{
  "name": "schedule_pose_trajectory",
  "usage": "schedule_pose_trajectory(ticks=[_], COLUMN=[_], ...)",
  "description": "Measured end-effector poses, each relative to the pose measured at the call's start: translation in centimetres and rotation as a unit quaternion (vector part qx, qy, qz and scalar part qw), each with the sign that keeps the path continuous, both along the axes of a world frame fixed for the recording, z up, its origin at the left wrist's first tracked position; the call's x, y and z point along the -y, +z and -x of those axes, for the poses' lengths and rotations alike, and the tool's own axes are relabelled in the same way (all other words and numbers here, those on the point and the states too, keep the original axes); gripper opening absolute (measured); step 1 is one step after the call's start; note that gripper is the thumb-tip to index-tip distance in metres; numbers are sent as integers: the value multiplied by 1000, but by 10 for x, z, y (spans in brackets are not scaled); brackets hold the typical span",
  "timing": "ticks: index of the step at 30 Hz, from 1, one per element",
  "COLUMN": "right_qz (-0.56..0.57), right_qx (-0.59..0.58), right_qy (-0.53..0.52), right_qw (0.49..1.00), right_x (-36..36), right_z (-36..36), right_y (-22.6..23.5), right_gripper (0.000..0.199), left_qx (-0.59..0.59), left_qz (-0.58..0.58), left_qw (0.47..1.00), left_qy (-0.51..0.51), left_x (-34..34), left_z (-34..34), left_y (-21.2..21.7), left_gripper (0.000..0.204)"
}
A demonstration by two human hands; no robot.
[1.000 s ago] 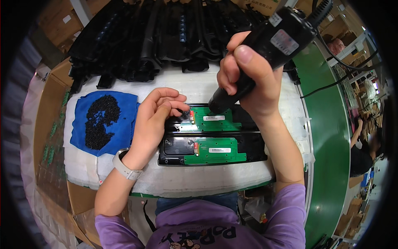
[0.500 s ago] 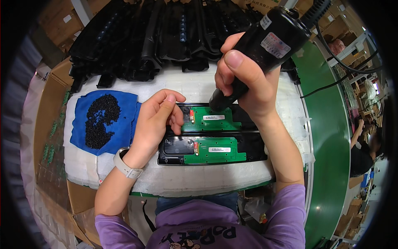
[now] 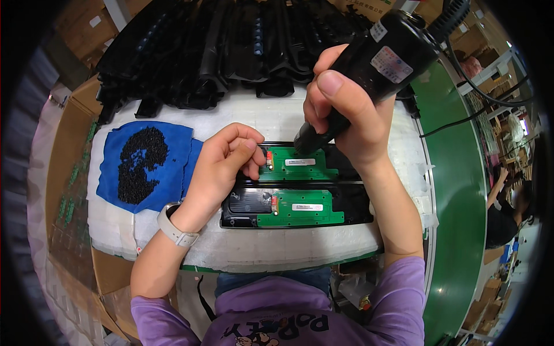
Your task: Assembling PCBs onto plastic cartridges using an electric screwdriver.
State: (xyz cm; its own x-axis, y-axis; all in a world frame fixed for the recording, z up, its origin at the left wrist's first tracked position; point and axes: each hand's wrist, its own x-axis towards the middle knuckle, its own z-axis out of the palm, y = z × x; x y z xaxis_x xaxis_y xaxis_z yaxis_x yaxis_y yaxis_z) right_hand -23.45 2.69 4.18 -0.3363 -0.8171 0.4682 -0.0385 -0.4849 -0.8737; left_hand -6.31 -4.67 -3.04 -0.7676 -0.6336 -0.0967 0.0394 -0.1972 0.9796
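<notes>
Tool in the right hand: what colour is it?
The tool is mostly black, clearest in the head view.

Your head-worn fisheye looks down at your left hand (image 3: 224, 162) and right hand (image 3: 359, 118). It sits close above them.

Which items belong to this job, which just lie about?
Job, likely: black power tool in right hand; far green board by left hand; near green board; small black pieces on blue cloth.
Lying about, apparently: heaped black parts; cardboard box.
</notes>
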Motion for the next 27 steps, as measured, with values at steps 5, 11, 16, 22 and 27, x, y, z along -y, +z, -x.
schedule_pose_trajectory(ticks=[5,11,16,22,27], right_qz=[-24,-21,18,7,18], right_qx=[-35,-32,29,5,14], right_qy=[-3,-12,9,12,0], right_qw=[999,999,999,1000,1000], right_x=[-1,0,2,2,5], right_z=[-3,-1,-1,-3,0], right_y=[1,0,-2,-1,-2], right_gripper=[26,27,15,15,15], left_qx=[-6,-5,7,2,5], left_qz=[-16,-12,-12,-7,-11], left_qw=[1000,1000,1000,1000,1000], left_qy=[-8,-2,-7,-14,-2], left_x=[1,0,-1,0,-2], left_z=[0,-1,-1,0,1], left_y=[1,1,4,1,3], left_gripper=[20,24,23,16,14])
